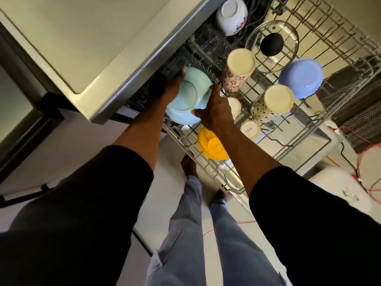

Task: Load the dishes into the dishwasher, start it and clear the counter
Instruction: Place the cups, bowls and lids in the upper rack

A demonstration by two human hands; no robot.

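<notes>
A light blue bowl is held upside down over the left end of the pulled-out dishwasher rack. My left hand grips its far rim from the left and is partly hidden behind it. My right hand holds the near right rim, thumb on the bowl's edge. In the rack stand a yellow bowl, two patterned cups, a purple bowl, a glass lid with a black knob, a white flowered bowl and two small white cups.
The counter top juts over the dishwasher on the left. My legs and bare feet stand on the pale floor in front of the rack. Red cable and a black ribbed mat lie at the right.
</notes>
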